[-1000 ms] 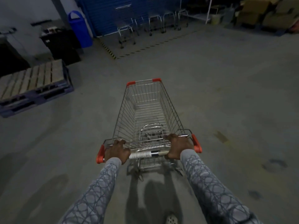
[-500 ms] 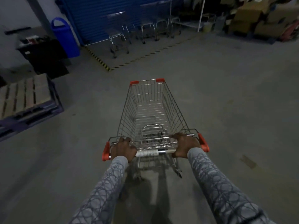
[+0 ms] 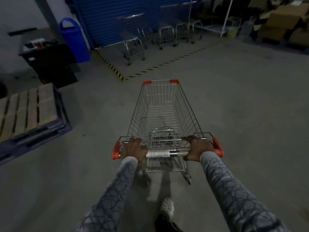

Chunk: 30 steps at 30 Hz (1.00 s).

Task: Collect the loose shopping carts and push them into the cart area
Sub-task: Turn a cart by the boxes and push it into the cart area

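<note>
**We grip one wire shopping cart (image 3: 164, 113) on the concrete floor (image 3: 250, 106), short of the cart area (image 3: 167, 54).**

A blue roller shutter (image 3: 108, 17) backs the area, which yellow-and-black tape (image 3: 115, 70) edges and where parked carts (image 3: 133, 42) stand; a wooden pallet (image 3: 28, 108) lies at our left. Our cart points toward the tape, apart from it. Our left hand (image 3: 133, 150) and right hand (image 3: 198, 148) each curl round the handle bar (image 3: 164, 154), just inside its orange end caps (image 3: 115, 149).
</note>
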Each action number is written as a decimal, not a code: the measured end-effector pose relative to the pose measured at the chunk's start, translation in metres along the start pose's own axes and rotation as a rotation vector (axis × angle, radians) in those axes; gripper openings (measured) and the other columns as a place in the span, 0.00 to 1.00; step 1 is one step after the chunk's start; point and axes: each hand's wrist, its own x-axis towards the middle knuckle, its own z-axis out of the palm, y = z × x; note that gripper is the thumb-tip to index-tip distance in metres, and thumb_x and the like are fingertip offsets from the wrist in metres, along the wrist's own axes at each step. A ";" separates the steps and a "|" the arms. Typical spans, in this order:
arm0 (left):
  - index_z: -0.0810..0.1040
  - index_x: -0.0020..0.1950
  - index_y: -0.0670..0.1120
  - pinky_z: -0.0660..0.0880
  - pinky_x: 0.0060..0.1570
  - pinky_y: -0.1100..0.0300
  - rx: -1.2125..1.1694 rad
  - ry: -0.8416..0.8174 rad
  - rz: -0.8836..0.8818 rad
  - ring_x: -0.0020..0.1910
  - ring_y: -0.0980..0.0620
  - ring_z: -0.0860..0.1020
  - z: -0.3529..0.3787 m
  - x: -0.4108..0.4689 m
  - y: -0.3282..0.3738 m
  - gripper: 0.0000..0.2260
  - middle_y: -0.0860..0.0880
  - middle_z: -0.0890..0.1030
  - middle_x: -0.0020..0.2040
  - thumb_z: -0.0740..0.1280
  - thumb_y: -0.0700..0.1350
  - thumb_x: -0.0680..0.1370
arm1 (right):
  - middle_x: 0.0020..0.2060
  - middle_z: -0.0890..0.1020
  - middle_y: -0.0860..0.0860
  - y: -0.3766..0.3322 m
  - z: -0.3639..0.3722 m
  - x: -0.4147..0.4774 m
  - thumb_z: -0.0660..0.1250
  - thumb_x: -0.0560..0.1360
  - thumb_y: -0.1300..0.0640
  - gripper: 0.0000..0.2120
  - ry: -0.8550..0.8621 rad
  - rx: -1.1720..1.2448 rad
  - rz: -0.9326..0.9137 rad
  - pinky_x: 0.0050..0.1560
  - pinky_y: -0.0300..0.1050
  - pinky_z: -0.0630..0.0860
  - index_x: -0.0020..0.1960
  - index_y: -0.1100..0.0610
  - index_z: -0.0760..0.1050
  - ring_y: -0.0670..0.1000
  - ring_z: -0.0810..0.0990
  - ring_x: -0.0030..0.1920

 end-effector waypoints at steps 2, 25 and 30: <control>0.74 0.70 0.56 0.69 0.67 0.49 -0.025 -0.011 -0.023 0.64 0.45 0.76 -0.017 0.061 -0.010 0.21 0.52 0.71 0.71 0.60 0.52 0.76 | 0.71 0.72 0.41 -0.019 -0.019 0.061 0.69 0.55 0.33 0.49 0.005 -0.020 -0.013 0.62 0.53 0.75 0.75 0.36 0.62 0.51 0.78 0.65; 0.76 0.69 0.57 0.72 0.64 0.53 0.056 0.036 -0.017 0.63 0.42 0.78 -0.205 0.702 -0.156 0.21 0.51 0.71 0.73 0.64 0.55 0.75 | 0.73 0.71 0.44 -0.271 -0.174 0.664 0.69 0.57 0.33 0.49 -0.020 0.043 0.020 0.67 0.54 0.74 0.77 0.39 0.62 0.53 0.76 0.68; 0.78 0.66 0.55 0.74 0.61 0.51 0.062 0.052 0.038 0.60 0.43 0.79 -0.232 0.833 -0.155 0.22 0.51 0.75 0.68 0.61 0.55 0.73 | 0.74 0.70 0.44 -0.290 -0.210 0.782 0.69 0.57 0.33 0.49 -0.016 0.041 0.056 0.66 0.53 0.74 0.77 0.38 0.61 0.52 0.75 0.69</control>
